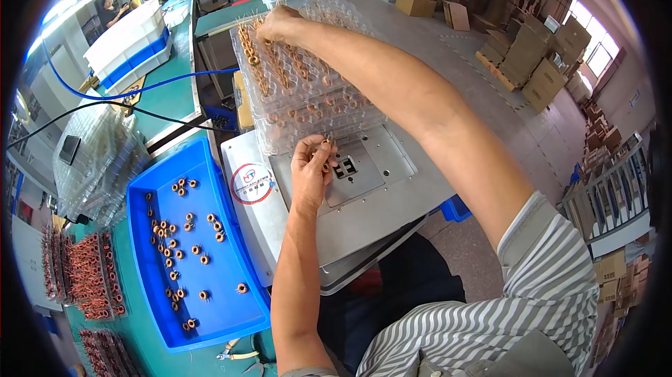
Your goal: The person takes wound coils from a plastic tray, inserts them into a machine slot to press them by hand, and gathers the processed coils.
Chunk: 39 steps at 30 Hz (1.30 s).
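My right hand [281, 24] reaches over the back left of a stack of clear plastic trays [283, 112], its fingers closed at a row of copper-wound rings [248, 48]; what they grip is hidden. Lower down, my left hand [311, 170] pinches a small copper ring [325, 144] in front of the stack, above a metal machine plate [364, 184] with a dark square opening. To the left, a blue tray [224, 307] holds several loose copper rings [204, 259].
Bundles of red coils [94, 272] and bagged clear trays [98, 160] lie on the green bench [178, 90]. Pliers [234, 354] are below the blue tray. Blue and black cables cross the bench. White bins [129, 41] stand behind, near a seated person [110, 11].
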Motion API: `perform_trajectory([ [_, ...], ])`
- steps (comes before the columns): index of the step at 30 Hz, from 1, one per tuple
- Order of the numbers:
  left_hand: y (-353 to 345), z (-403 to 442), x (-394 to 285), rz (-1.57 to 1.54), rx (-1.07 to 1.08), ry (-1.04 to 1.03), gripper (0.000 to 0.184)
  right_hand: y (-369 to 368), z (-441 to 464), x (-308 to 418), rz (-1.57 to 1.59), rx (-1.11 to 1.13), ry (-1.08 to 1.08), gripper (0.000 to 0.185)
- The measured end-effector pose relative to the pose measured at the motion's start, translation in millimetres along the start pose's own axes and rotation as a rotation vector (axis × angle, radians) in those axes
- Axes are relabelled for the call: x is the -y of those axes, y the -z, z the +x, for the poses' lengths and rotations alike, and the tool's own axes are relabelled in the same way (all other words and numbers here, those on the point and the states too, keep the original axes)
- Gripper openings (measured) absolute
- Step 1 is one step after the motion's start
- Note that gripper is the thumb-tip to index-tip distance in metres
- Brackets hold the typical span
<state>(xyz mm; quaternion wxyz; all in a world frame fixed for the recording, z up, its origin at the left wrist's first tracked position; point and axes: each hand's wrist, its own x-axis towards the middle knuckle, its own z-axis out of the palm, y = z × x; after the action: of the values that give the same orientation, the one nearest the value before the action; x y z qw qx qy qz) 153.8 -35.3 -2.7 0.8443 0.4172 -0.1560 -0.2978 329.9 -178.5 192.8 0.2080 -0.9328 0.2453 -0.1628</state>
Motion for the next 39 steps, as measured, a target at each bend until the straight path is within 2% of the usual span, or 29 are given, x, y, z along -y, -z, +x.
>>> perform_trajectory([
  [4, 1, 0, 3, 0.020, 0.002, -0.007, 0.022, 27, -12, -16, 0.165, 0.017, 0.140, 0.042],
  [6, 0, -1, 1, 0.141, -0.005, -0.012, 0.027, 46, -42, -32, 0.597, 0.016, 0.308, 0.033],
  [10, -2, -3, 0, 0.198, 0.010, -0.007, 0.036, 77, -130, -79, 0.936, 0.258, 0.433, 0.019],
  [16, 1, -1, 3, 0.122, 0.015, 0.006, 0.032, 49, -216, -164, 1.305, 0.638, 0.058, 0.018],
  [20, 5, 1, 4, 0.118, 0.022, 0.036, 0.026, 24, -238, -189, 1.297, 0.673, -0.035, 0.019],
  [22, 6, 1, 4, 0.134, 0.022, 0.047, 0.025, 14, -242, -195, 1.332, 0.615, -0.085, 0.019],
  [28, 1, -2, -2, 0.071, -0.004, 0.108, 0.031, -6, -243, -205, 1.203, 0.529, -0.009, 0.019],
  [32, 0, -3, -1, 0.071, 0.074, 0.120, 0.027, -13, -243, -205, 1.157, 0.538, 0.047, 0.018],
  [36, 1, -4, -1, 0.128, 0.160, 0.138, 0.020, -24, -249, -205, 1.251, 0.565, 0.008, 0.016],
  [39, 1, -6, -1, 0.135, 0.148, 0.172, 0.018, -28, -250, -204, 1.294, 0.608, -0.013, 0.016],
])
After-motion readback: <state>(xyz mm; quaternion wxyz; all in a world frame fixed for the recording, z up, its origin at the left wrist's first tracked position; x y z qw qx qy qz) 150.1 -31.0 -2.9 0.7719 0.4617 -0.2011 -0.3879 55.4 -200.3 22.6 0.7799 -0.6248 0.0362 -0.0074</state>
